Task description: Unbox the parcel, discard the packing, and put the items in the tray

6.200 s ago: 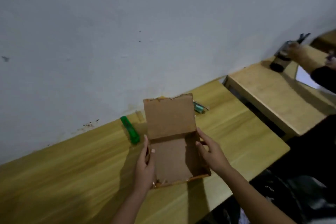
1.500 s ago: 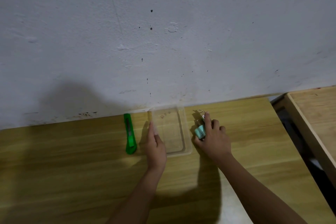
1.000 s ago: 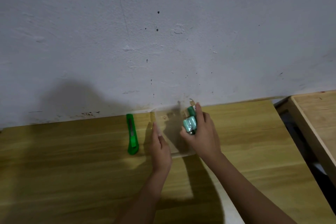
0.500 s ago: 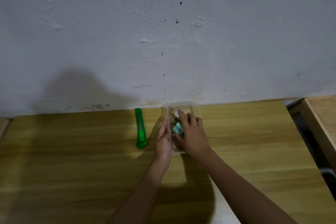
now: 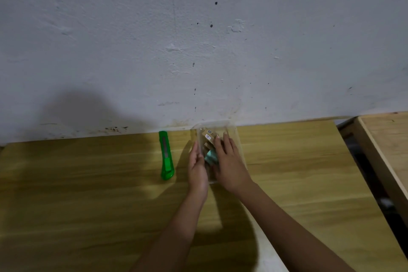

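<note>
**When checked at centre frame: both hands at tray, items inside**

While looking down from head height, found right hand point(image 5: 229, 161) just right of centre frame, reaching into clear tray point(image 5: 240, 139) from its near end. Noted fingers stretched almost straight and slightly spread, laid flat on top of the contents. Saw nothing curled round or pinched. Could not see the thumb, hidden under the palm.

Found left hand point(image 5: 197, 165) just beside it, turned edge-on, fingers straight and together, set along the tray's left wall. Holding nothing.

Between the two hands, recorded teal item point(image 5: 210, 157) lying inside the tray, partly covered by the right palm. Further up the frame, at the right fingertips, recorded small brown box point(image 5: 209, 136) with a white barcode label, also inside the tray. Could not make out finer detail of either.

Located tray a little right of centre frame, standing on wooden table point(image 5: 88, 194), far end up against white wall point(image 5: 198, 40).

Left of the tray, noted green utility knife point(image 5: 166, 154) lying flat on the table, pointing lengthwise toward the wall, apart from the left hand.

At right edge of frame, noted second table point(image 5: 386, 139), separated from the first by a dark gap.
</note>
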Demonstrator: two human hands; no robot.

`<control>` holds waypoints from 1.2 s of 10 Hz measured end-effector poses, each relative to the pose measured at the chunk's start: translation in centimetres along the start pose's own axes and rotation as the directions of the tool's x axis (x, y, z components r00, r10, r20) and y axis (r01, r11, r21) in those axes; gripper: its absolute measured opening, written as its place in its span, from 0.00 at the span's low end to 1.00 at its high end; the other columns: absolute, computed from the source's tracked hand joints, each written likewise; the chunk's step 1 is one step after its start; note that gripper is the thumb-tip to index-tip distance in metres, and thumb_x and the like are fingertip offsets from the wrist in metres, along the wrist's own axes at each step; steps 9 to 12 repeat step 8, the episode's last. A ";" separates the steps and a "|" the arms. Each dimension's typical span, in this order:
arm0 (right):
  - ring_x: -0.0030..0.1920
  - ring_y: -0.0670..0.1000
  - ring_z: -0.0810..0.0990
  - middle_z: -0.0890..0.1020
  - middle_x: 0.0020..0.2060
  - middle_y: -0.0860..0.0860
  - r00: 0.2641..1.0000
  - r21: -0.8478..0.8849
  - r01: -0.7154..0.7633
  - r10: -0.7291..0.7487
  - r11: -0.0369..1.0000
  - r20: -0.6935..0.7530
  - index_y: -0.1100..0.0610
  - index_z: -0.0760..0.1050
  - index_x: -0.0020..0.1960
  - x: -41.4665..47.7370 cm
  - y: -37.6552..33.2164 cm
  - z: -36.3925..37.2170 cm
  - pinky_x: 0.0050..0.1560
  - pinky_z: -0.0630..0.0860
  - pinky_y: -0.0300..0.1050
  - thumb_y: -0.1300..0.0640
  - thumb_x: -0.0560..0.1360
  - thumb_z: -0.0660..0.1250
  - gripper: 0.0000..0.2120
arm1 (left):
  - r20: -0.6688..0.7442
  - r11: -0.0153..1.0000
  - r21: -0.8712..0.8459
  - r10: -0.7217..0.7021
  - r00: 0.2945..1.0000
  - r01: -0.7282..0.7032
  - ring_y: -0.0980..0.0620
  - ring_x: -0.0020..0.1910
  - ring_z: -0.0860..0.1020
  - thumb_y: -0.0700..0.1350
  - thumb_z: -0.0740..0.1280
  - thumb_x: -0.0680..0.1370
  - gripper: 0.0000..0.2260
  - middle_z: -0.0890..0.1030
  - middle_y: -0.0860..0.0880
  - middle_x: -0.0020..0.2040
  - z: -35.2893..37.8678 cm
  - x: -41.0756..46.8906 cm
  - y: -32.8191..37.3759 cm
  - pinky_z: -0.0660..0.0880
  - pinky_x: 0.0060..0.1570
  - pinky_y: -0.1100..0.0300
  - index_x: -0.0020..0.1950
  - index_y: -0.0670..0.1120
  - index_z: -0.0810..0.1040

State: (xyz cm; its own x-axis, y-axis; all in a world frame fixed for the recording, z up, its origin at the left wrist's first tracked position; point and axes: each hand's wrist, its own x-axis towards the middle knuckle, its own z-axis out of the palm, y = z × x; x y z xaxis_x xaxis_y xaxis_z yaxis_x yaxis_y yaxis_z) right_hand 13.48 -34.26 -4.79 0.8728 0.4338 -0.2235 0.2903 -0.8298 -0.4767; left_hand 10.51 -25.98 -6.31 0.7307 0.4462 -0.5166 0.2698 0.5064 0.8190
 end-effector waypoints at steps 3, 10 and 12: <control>0.76 0.58 0.44 0.45 0.76 0.58 0.985 0.173 -0.134 0.150 0.976 -0.083 0.57 0.42 0.75 0.8 -0.3 1.4 0.75 0.47 0.48 0.56 0.77 0.62 0.36 | 0.064 0.999 -0.035 0.000 0.998 0.002 0.54 0.65 0.69 0.30 0.52 0.80 0.21 0.66 0.45 0.73 -0.6 0.9 0.5 0.75 0.42 0.74 0.72 0.43 0.64; 0.74 0.57 0.56 0.60 0.73 0.59 0.991 0.015 -0.131 0.131 0.991 -0.019 0.62 0.56 0.72 -3.0 -2.2 -0.3 0.72 0.57 0.51 0.53 0.75 0.61 0.29 | 0.415 0.176 0.897 -0.023 0.909 -0.405 0.42 0.73 0.59 0.50 0.55 0.81 0.22 0.61 0.41 0.74 -5.8 -0.8 3.5 0.59 0.72 0.50 0.73 0.43 0.61; 0.74 0.57 0.56 0.60 0.73 0.59 0.991 0.015 -0.131 0.131 0.991 -0.019 0.62 0.56 0.72 -3.0 -2.2 -0.3 0.72 0.57 0.51 0.53 0.75 0.61 0.29 | 0.415 0.176 0.897 -0.023 0.909 -0.405 0.42 0.73 0.59 0.50 0.55 0.81 0.22 0.61 0.41 0.74 -5.8 -0.8 3.5 0.59 0.72 0.50 0.73 0.43 0.61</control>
